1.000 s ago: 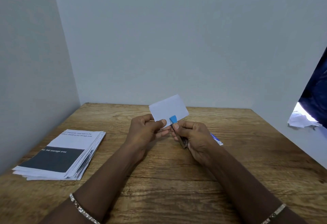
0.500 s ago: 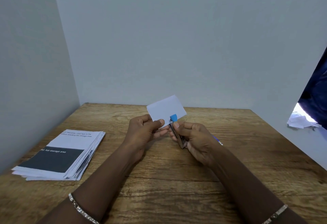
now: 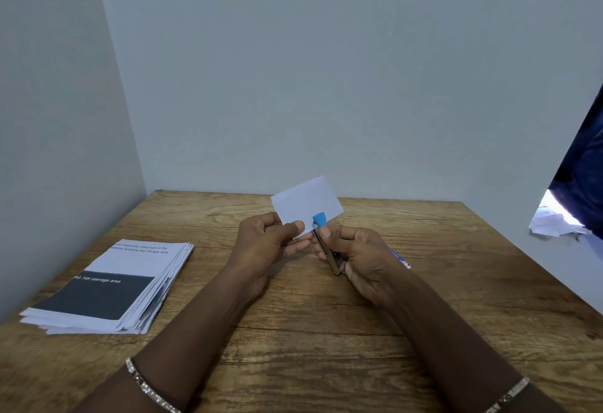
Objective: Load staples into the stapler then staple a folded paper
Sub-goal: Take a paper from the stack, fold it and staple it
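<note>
1. Nearest the camera: two bare forearms reach in from the bottom edge, each with a sparkly bracelet — left bracelet (image 3: 148, 388), right bracelet (image 3: 509, 396).
2. Wooden table (image 3: 310, 347) fills the lower half, grain running left to right.
3. Left side of the table: a stack of printed sheets (image 3: 107, 285), top sheet white with a dark band and some text, edges fanned unevenly. Well apart from both hands.
4. Left hand (image 3: 267, 243) is held above the table centre, thumb and fingers pressed together on the lower left corner of a folded paper (image 3: 305, 205). The paper is off the table, tilted, white face toward the camera.
5. Right hand (image 3: 355, 256) is closed around a small stapler (image 3: 326, 243) — metal body running down into the palm, blue cap at the top end. Thumb lies along the stapler just below the blue cap.
6. The stapler's blue end overlaps the paper's lower edge, right next to the left thumb. Whether the stapler's mouth is fully squeezed on the paper: cannot tell.
7. Behind the right hand, a small blue-and-white item (image 3: 401, 259) lies on the table, mostly hidden.
8. Beyond: plain pale walls on the left and back. Far right, an opening shows crumpled white paper (image 3: 554, 220) and dark blue cloth (image 3: 584, 164).
</note>
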